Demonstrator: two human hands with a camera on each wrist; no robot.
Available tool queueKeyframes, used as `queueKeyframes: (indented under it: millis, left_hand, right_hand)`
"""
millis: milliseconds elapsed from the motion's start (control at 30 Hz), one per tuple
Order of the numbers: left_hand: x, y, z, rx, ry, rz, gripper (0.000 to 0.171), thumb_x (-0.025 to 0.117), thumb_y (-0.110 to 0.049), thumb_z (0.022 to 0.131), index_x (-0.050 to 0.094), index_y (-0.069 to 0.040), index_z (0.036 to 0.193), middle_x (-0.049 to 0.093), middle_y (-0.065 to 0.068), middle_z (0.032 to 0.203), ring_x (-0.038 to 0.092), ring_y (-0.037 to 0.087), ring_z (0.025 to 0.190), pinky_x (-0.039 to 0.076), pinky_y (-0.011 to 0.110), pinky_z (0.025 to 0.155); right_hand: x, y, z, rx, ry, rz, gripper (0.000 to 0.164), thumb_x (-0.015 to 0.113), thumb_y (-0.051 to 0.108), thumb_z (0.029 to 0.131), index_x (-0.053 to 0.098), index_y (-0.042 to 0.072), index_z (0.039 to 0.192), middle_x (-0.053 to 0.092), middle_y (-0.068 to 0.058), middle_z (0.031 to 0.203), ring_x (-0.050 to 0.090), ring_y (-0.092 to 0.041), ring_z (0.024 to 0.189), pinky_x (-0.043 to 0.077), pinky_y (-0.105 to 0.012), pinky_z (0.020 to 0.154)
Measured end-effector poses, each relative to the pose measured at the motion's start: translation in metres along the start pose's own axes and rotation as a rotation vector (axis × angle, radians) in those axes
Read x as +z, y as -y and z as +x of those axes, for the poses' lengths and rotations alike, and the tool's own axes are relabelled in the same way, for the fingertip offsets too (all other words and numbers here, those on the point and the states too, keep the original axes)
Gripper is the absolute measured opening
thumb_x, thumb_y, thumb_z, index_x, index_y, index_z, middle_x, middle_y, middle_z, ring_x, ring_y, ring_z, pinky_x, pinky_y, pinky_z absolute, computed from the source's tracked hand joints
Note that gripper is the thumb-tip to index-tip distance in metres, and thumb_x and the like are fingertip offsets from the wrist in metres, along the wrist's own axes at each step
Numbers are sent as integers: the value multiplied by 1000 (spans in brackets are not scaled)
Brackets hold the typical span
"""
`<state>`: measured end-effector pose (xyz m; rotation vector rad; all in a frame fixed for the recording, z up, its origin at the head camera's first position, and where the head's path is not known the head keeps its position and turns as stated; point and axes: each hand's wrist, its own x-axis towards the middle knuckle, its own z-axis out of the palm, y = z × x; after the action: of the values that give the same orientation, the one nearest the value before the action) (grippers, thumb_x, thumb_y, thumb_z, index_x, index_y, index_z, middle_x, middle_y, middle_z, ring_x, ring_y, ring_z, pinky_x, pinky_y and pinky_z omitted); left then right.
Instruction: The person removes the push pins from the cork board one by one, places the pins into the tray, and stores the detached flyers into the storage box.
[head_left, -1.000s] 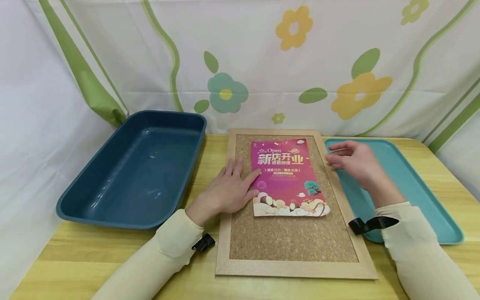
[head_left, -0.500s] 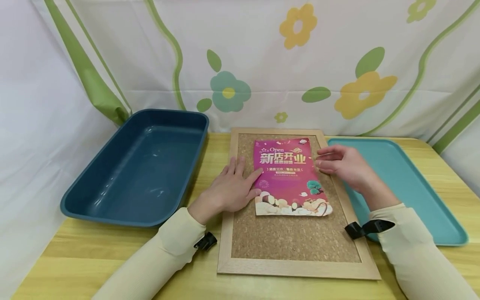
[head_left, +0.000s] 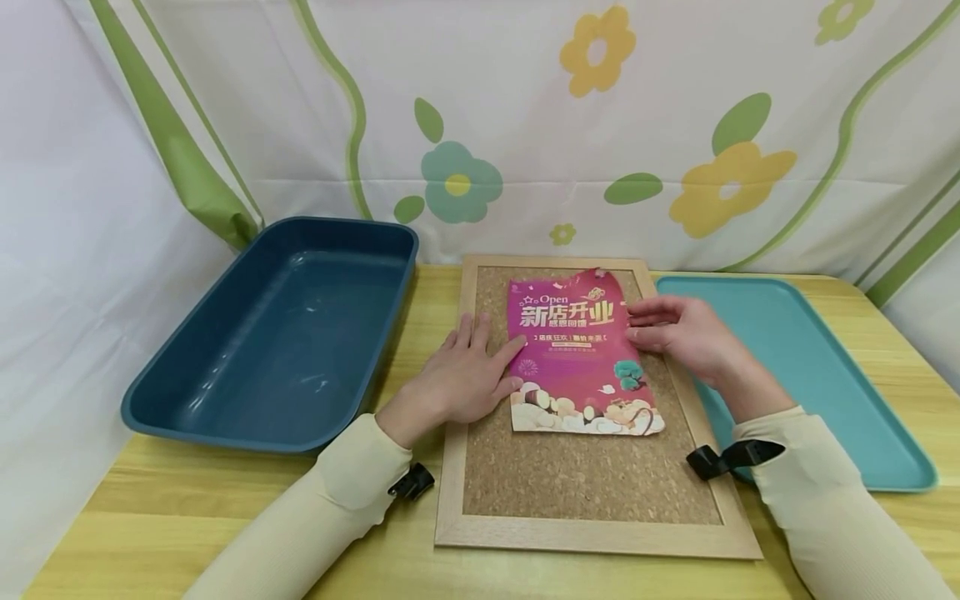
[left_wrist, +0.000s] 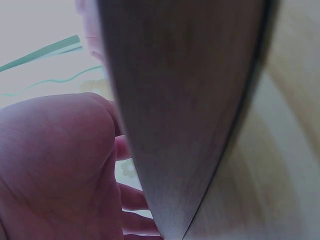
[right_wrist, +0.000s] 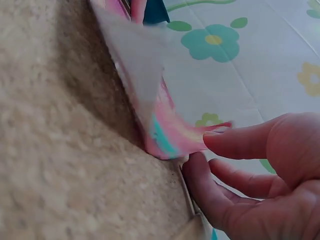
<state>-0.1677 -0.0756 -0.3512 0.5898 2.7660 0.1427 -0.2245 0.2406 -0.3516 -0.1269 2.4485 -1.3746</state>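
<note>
A magenta poster (head_left: 573,367) with Chinese lettering and the word "Open" lies on a wood-framed cork board (head_left: 585,483). My left hand (head_left: 461,379) rests spread on the board's left side, thumb over the poster's left edge; the board's side (left_wrist: 180,100) fills much of the left wrist view. At the right edge, my right hand (head_left: 690,333) pinches the poster between thumb and forefinger. Its upper right part curves up off the cork. In the right wrist view, the thumb and fingers of the right hand (right_wrist: 245,170) hold the bent poster edge (right_wrist: 175,130).
To the left stands a deep dark blue tub (head_left: 277,342). A flat turquoise tray (head_left: 810,375) lies on the right, beside the board. All rest on a light wooden table (head_left: 187,517), with a flower-print cloth (head_left: 525,108) hanging behind.
My right hand has moved left from over the board's right frame to the poster's edge and taken hold of it. The poster's upper right corner has risen. The left hand stays on the board.
</note>
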Motion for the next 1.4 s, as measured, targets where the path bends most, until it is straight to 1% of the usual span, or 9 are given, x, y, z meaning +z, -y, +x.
queueKeyframes:
  millis: [300,433,600,767,900,1067,1167,1300,1400]
  left_hand:
    - [-2,-3,1,-1,0,-20,68,41,-53,112,21,-28,172,5,26,178,1,50,165,18,59,134]
    - [-1,-3,1,0,0,-20,68,41,-53,112,21,-28,172,5,26,178,1,50,165,18,59,134]
    - [-1,-3,1,-3,1,-19,67,42,-52,112,22,-29,171,7,25,178,2,50,165,18,59,134]
    - [-1,-2,1,-12,3,-16,68,41,-53,112,19,-29,172,8,25,178,1,49,165,17,57,135]
    - [-2,-2,1,-14,-15,-44,75,44,-54,111,15,-22,173,8,26,178,1,48,165,14,55,136]
    - [-3,0,3,1,-71,-167,79,52,-46,110,16,-12,172,16,25,177,7,44,166,11,52,137]
    - [-4,1,4,10,-88,-284,80,54,-41,110,13,-10,172,19,20,177,12,39,167,14,50,136]
    - [-7,2,5,63,-91,-476,83,54,-34,111,4,-11,172,12,13,180,13,30,168,20,48,135]
    - [-12,1,5,118,-106,-636,83,53,-24,112,-4,-11,172,6,9,181,10,23,168,18,44,136]
  right_hand:
    - [4,-3,3,56,8,97,58,60,15,109,40,-12,156,56,-31,147,72,4,89,63,-22,84]
    - [5,-3,2,67,-15,106,53,60,13,109,45,-14,152,67,-17,130,72,4,87,63,-22,84]
    - [6,-4,3,80,-29,131,52,62,13,108,47,-13,150,70,2,111,72,4,86,63,-20,82]
    - [5,-6,5,84,-27,167,56,62,16,108,44,-13,152,69,12,101,72,4,87,63,-20,82]
    - [4,-8,5,82,-18,198,59,61,19,109,41,-12,155,68,17,98,72,5,88,63,-19,83]
    - [4,-8,5,87,-13,293,63,60,18,109,34,-12,158,68,19,99,72,5,90,62,-19,84]
    - [3,-8,5,92,-9,329,66,60,18,109,31,-12,160,68,19,100,73,4,91,62,-18,84]
    - [3,-5,5,102,3,406,65,63,17,107,34,-9,159,71,17,99,73,3,91,62,-18,83]
    - [4,-2,4,93,-13,538,52,67,13,105,45,-2,150,75,13,95,74,0,88,62,-18,80]
